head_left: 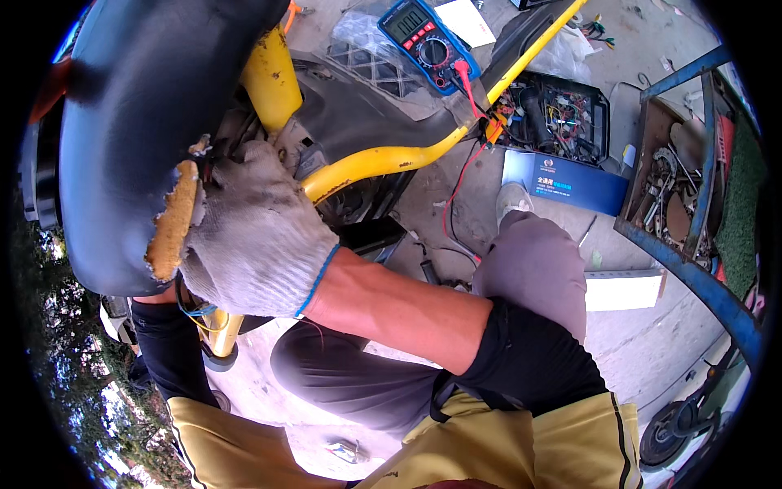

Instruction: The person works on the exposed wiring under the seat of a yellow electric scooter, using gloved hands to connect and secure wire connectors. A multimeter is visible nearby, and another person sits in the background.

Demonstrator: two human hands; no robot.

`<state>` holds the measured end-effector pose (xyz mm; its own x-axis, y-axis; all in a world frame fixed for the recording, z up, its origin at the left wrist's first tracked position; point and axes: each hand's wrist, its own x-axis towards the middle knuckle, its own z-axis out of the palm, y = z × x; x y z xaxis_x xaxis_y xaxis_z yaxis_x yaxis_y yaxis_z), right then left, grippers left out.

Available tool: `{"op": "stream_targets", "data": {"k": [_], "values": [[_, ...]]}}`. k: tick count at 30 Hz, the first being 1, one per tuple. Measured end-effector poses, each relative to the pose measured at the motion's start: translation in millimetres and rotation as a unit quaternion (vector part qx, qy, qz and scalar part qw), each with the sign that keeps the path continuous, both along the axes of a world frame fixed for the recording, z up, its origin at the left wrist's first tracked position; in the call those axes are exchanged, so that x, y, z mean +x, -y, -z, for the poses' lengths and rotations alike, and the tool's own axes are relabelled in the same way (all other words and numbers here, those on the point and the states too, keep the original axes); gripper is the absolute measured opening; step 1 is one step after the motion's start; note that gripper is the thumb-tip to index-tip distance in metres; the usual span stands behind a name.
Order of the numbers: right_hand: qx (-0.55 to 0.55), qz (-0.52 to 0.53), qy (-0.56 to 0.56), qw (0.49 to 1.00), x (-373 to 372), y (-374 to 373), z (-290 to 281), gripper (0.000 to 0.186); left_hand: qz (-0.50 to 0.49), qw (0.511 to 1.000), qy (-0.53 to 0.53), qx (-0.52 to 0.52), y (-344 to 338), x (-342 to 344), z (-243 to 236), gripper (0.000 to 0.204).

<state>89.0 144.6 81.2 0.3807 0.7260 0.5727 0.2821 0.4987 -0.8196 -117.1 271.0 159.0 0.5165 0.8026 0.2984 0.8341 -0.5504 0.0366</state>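
One gloved right hand [257, 232] reaches in close against the torn black seat [155, 138], which lies immediately to its left; the fingertips are hidden, so its grip cannot be determined. The left hand is out of sight behind the seat, state undetermined. Ahead-right of the right hand: yellow bar [387, 161], then blue multimeter [446, 79]. Farther right: blue box [562, 191].

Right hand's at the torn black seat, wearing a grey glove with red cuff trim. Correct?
One slip: the head view shows blue cuff trim, not red. The right hand, in its grey glove, is at the torn black seat.
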Motion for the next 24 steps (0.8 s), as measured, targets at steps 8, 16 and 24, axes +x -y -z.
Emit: {"op": "stream_targets", "data": {"k": [8,16,24], "values": [[-0.037,0.003,0.063,0.997,6.7,3.4,2.0,0.038,0.017,1.0,-0.003,-0.005,-8.5,7.2,0.0,0.032],[-0.011,0.012,0.102,0.995,12.0,8.6,2.9,0.037,0.043,0.999,0.008,0.002,-10.6,17.4,1.7,0.034],[0.036,0.091,0.412,0.906,15.0,23.5,6.7,0.041,0.07,0.997,0.03,-0.004,0.4,32.5,1.3,0.036]]}}
